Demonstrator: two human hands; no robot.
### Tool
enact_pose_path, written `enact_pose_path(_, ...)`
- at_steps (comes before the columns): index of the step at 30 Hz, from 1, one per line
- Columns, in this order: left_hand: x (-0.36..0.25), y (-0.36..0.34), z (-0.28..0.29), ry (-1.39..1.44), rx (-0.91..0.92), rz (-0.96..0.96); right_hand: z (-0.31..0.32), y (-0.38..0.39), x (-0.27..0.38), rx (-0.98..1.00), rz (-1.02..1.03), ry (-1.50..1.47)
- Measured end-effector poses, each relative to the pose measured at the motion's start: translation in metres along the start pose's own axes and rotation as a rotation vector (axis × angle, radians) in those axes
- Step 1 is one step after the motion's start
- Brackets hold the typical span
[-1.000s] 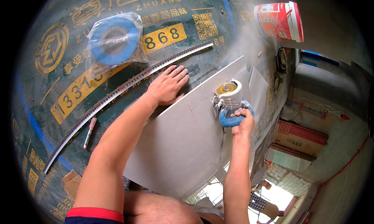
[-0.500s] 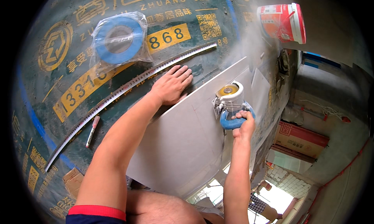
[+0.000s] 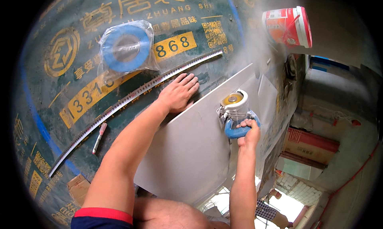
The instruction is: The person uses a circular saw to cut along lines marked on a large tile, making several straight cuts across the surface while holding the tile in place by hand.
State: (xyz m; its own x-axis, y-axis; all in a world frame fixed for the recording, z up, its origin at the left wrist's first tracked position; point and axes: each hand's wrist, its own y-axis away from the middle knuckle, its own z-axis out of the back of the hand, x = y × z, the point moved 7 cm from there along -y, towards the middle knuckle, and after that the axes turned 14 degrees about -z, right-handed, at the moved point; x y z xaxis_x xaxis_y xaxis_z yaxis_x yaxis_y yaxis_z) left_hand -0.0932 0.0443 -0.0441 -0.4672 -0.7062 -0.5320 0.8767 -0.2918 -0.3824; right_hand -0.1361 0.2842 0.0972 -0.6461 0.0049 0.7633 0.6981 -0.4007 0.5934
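Fingers [image 3: 248, 123] of the right hand [image 3: 251, 134] are closed around the blue handle of a power saw [image 3: 240, 109], whose body lies just ahead of them, its long axis running away and slightly left to the yellow disc blade [image 3: 232, 98]. Beneath the saw and to the left of these fingers spreads a grey slab [image 3: 179, 157], its long edge slanting from near left to far right. Of the two hands, the right is nearer the saw; the left hand [image 3: 179, 93] rests beyond that edge, palm down, gripping nothing, its thumb close to the slab, though contact cannot be told. Just past the left fingers stretches a measuring tape [image 3: 137, 92]. The right forearm reaches almost straight ahead; the left slants forward and rightward.
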Motion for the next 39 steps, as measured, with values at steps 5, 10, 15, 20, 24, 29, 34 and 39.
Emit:
enact_pose_path(5, 0.0, 0.0, -0.002, -0.008, 0.002, 0.0, 0.004, -0.004, -0.002, -0.005, 0.03, -0.011)
enact_pose_path(10, 0.0, 0.0, -0.001, -0.018, 0.008, 0.002, 0.004, -0.004, -0.005, 0.011, 0.02, -0.01)
enact_pose_path(15, -0.001, -0.001, -0.003, 0.005, -0.008, -0.008, 0.005, -0.003, -0.006, 0.016, 0.042, -0.011)
enact_pose_path(20, 0.0, -0.001, -0.005, -0.013, -0.006, -0.003, 0.005, 0.003, -0.006, 0.0, 0.069, -0.013)
enact_pose_path(24, -0.001, -0.001, -0.004, 0.011, -0.011, -0.005, 0.006, 0.006, -0.009, -0.001, 0.048, -0.013)
enact_pose_path(29, -0.001, -0.003, -0.006, -0.003, -0.005, 0.001, 0.012, 0.009, -0.012, -0.019, 0.048, -0.021)
enact_pose_path(34, -0.002, -0.003, -0.007, -0.005, 0.0, 0.0, 0.012, 0.013, -0.016, 0.004, 0.016, -0.021)
enact_pose_path(39, -0.003, -0.005, -0.011, 0.006, -0.016, -0.014, 0.014, 0.014, -0.019, -0.007, 0.028, -0.021)
